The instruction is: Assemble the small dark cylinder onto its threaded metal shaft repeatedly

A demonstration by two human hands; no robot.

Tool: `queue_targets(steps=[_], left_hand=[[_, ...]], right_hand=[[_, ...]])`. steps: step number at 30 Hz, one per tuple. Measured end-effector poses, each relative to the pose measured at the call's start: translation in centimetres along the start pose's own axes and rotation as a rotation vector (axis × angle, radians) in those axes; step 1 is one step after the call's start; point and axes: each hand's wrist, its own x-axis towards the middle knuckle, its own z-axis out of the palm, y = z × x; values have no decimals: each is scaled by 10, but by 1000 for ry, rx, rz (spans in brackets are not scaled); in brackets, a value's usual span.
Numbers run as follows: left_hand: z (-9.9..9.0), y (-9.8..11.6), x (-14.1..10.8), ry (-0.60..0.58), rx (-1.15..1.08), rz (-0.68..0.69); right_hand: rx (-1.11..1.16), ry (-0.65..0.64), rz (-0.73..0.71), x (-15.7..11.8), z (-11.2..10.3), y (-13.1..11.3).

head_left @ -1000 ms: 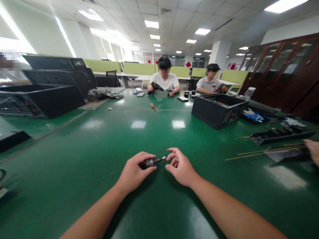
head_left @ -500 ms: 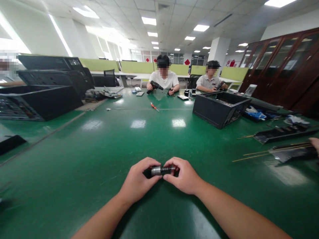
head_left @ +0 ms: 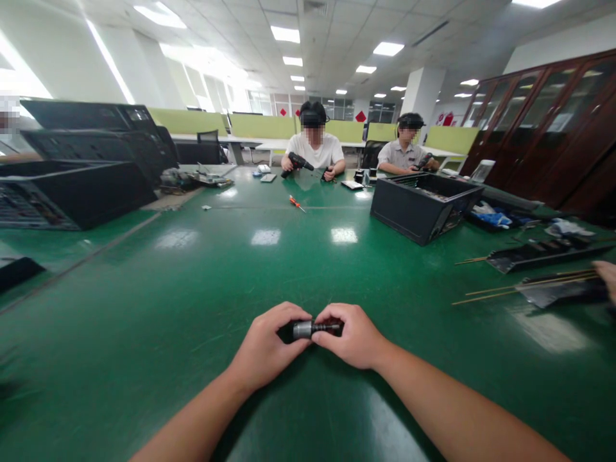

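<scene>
A small silver metal cylinder [head_left: 303, 330] with a dark ridged shaft lies sideways between my hands, near the front middle of the green table [head_left: 216, 269]. The fingers and thumb of my left hand [head_left: 264, 346] are curled around the cylinder's left part. My right hand [head_left: 353, 337] grips the shaft at the cylinder's right, thumb and fingertips close to where the two parts meet. The shaft's far end is partly hidden within my right hand.
A black computer case [head_left: 409, 208] stands right of centre, another [head_left: 81, 192] at left. An orange screwdriver [head_left: 295, 203] lies beyond my hands. One person opposite holds a drill [head_left: 299, 161]. Dark metal trays with thin rods [head_left: 510, 292] lie at right, beside another person's hand.
My right thumb and fingers have moved slightly left along the shaft, up against the cylinder. My left hand has stayed around it. The view has shifted a little.
</scene>
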Motion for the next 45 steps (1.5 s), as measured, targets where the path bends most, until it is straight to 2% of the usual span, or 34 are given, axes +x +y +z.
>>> queue_targets(steps=[25,45], left_hand=[[-2,1,-3,76,68,27],[-3,2,-3,132,120,66]], right_hand=[[13,4,40,1,0,-1],[70,67,63,0,1,-1]])
